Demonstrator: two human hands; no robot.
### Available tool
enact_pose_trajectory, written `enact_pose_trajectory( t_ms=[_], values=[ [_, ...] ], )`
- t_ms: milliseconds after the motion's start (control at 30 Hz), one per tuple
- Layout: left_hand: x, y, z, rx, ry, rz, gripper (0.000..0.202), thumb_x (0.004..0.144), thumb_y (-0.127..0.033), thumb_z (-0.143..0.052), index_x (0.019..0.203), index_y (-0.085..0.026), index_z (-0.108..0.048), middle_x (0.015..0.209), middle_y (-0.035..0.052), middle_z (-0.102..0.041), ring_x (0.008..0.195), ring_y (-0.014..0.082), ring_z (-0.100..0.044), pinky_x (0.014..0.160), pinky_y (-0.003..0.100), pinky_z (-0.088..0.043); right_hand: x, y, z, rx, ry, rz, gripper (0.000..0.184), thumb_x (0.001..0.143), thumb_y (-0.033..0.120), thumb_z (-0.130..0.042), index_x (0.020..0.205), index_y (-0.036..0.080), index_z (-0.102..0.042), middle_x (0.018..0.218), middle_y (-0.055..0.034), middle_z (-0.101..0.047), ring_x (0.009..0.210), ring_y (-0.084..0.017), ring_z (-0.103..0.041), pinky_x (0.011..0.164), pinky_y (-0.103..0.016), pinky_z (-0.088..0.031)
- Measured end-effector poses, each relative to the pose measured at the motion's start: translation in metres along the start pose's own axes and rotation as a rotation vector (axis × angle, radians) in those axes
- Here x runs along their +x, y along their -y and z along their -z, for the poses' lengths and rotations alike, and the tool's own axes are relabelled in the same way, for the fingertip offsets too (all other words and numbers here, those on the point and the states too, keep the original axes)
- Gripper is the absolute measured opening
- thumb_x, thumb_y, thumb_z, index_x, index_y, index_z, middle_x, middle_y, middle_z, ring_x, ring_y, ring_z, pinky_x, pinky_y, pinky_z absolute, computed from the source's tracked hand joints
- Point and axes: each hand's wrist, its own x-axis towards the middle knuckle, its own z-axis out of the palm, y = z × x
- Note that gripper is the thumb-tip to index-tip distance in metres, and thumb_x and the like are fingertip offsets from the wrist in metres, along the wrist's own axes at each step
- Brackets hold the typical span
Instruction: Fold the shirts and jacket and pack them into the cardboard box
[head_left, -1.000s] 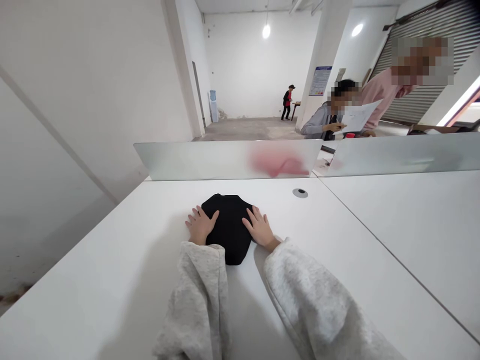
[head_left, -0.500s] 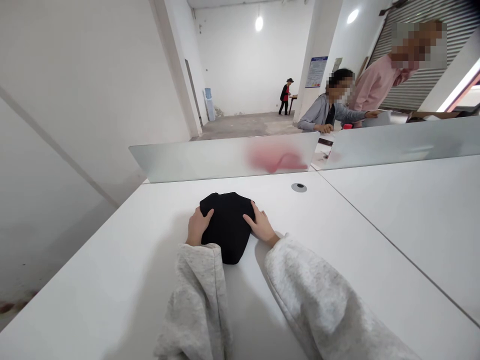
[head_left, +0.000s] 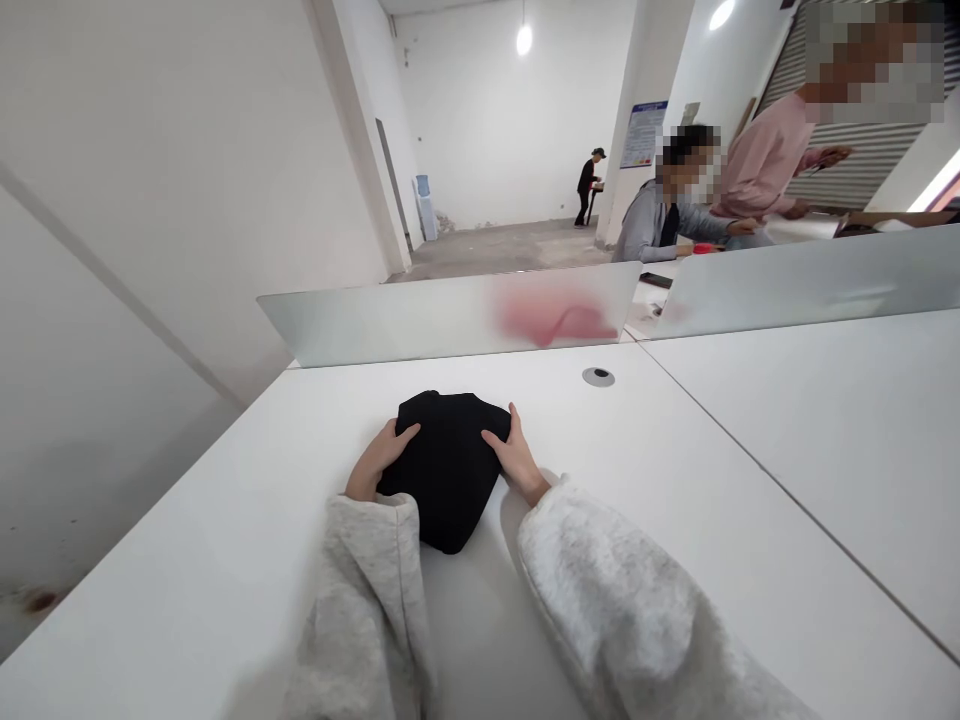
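Observation:
A black cloth item, with angular edges and a rounded lower end, is between my hands over the white table; its exact kind does not show. My left hand holds its left edge, thumb on top and the other fingers hidden behind or beneath. On the opposite side, my right hand grips the upper right edge, the thumb over the front and a fingertip showing past the rim. Light grey fleece sleeves cover both my forearms.
The white table has a round cable grommet near its back edge. A frosted divider runs along the back, with something red blurred behind it. Beyond it, one person in grey and another in pink work at papers.
The black cloth has spread wider, its lower end shifting left and toward me. My left hand has moved slightly left with its edge; my right hand has barely moved.

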Motion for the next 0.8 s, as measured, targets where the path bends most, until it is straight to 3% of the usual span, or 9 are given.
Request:
enact_pose_trajectory(
  t_ms=[200, 333, 467, 633, 800],
  values=[
    [-0.005, -0.003, -0.003, -0.097, 0.063, -0.023, 0.055, 0.080, -0.056, -0.054, 0.118, -0.017, -0.052, 0.125, 0.0122, -0.059, 0.105, 0.0240, -0.062, 0.082, 0.028, -0.052, -0.001, 0.010, 0.000, -0.122, -0.074, -0.005, 0.076, 0.086, 0.038, -0.048, 0.149, 0.030, -0.008, 0.139, -0.0027, -0.045, 0.130, -0.021, -0.040, 0.107, -0.040, -0.036],
    [-0.007, -0.005, -0.007, -0.105, 0.029, 0.000, 0.055, 0.080, -0.060, -0.052, 0.115, -0.017, -0.054, 0.124, 0.0117, -0.060, 0.105, 0.0247, -0.061, 0.085, 0.030, -0.051, -0.004, 0.014, -0.002, -0.348, -0.053, 0.027, 0.065, 0.092, 0.036, -0.033, 0.150, 0.025, -0.008, 0.140, -0.0063, -0.043, 0.131, -0.022, -0.038, 0.105, -0.041, -0.038],
    [-0.011, -0.008, -0.009, -0.120, -0.025, 0.030, 0.054, 0.081, -0.062, -0.048, 0.109, -0.016, -0.058, 0.119, 0.0115, -0.063, 0.105, 0.0264, -0.061, 0.087, 0.033, -0.049, -0.002, 0.011, -0.004, -0.497, -0.027, 0.089, 0.066, 0.090, 0.035, -0.036, 0.150, 0.026, -0.009, 0.142, -0.0058, -0.042, 0.133, -0.022, -0.035, 0.106, -0.041, -0.036],
    [-0.016, -0.005, -0.007, -0.199, -0.068, 0.054, 0.043, 0.084, -0.052, -0.048, 0.108, -0.018, -0.060, 0.117, 0.0072, -0.065, 0.107, 0.0248, -0.060, 0.088, 0.031, -0.049, 0.003, 0.009, -0.003, -0.421, -0.018, 0.024, 0.067, 0.089, 0.041, -0.039, 0.149, 0.025, -0.013, 0.143, -0.0071, -0.039, 0.131, -0.023, -0.038, 0.104, -0.040, -0.039],
    [-0.037, 0.002, -0.008, -0.380, 0.014, 0.008, 0.043, 0.085, -0.050, -0.049, 0.112, -0.020, -0.063, 0.107, 0.0053, -0.069, 0.100, 0.0234, -0.064, 0.087, 0.031, -0.050, 0.013, 0.011, -0.004, -0.157, -0.021, -0.068, 0.067, 0.089, 0.043, -0.037, 0.148, 0.019, -0.016, 0.137, -0.0119, -0.047, 0.120, -0.025, -0.050, 0.098, -0.042, -0.045]
  ],
)
